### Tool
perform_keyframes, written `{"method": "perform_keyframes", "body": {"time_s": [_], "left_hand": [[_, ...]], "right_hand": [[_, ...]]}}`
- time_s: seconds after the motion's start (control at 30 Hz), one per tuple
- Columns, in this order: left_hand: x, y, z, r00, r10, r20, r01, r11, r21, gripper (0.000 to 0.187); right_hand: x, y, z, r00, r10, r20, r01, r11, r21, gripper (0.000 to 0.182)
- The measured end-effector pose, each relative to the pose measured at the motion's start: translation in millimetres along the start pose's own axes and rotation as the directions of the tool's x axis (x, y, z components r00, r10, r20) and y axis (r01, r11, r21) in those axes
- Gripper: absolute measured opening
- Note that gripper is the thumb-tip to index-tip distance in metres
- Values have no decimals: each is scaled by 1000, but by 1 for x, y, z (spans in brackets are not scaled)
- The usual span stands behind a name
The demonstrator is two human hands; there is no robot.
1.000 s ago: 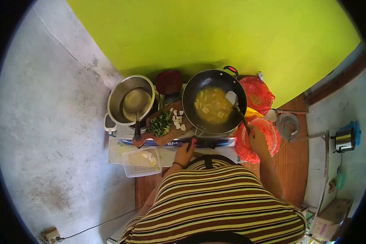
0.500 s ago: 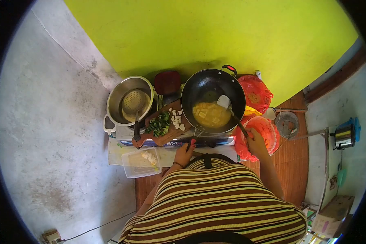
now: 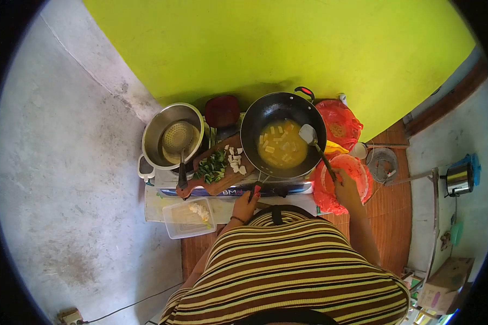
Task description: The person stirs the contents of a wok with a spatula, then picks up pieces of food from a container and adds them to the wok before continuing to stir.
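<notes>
A black wok sits on the gas stove, with pale cut pieces in yellowish liquid inside it. My left hand is closed around the wok's handle, which has a red part. In my right hand is the dark handle of a spatula; its greyish blade is at the right inner side of the wok, by the edge of the liquid. Left of the wok, chopped green leaves and white pieces lie on a wooden cutting board.
On the left burner stands a steel pot with a perforated skimmer in it. A clear plastic container sits in front. Red plastic-lined containers stand right of the wok, near my right forearm. A green wall rises behind.
The spatula blade has shifted right and slightly up, toward the wok's side. The pale pieces have spread out in the liquid. My left hand stays on the handle.
</notes>
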State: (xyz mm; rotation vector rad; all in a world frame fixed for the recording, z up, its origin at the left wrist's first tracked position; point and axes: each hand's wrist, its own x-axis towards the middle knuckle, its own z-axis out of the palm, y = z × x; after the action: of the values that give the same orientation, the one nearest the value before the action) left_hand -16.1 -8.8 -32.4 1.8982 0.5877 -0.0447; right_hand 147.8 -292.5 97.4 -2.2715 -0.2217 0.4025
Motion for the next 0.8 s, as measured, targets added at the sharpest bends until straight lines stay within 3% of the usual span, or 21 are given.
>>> {"method": "perform_keyframes", "body": {"time_s": [0.1, 0.3, 0.4, 0.5, 0.6, 0.7, 0.8], "left_hand": [[-4, 11, -3, 1000, -9, -16, 9, 1000, -13, 39], [-2, 18, -6, 998, -57, -2, 57, 998, 21, 38], [1, 21, -9, 996, -87, 22, 87, 996, 21, 36], [4, 30, -14, 989, -139, 55, 140, 990, -15, 39], [9, 35, -18, 981, -172, 85, 174, 985, -8, 41], [8, 41, -19, 979, -186, 81, 188, 982, -16, 40], [8, 42, -19, 973, -207, 104, 215, 974, -67, 38]], "right_hand": [[-6, -10, 1, 995, 76, 59, -75, 997, -8, 30], [-9, -26, 14, 866, 260, 428, -415, 851, 323, 28], [-5, -30, 19, 786, 249, 565, -554, 688, 468, 27], [-3, -35, 26, 766, 219, 604, -589, 615, 524, 28], [-1, -35, 34, 819, 146, 555, -503, 648, 572, 29], [3, -30, 43, 923, 109, 368, -286, 835, 469, 31], [1, -34, 42, 982, -179, 59, 169, 975, 142, 32]]}}
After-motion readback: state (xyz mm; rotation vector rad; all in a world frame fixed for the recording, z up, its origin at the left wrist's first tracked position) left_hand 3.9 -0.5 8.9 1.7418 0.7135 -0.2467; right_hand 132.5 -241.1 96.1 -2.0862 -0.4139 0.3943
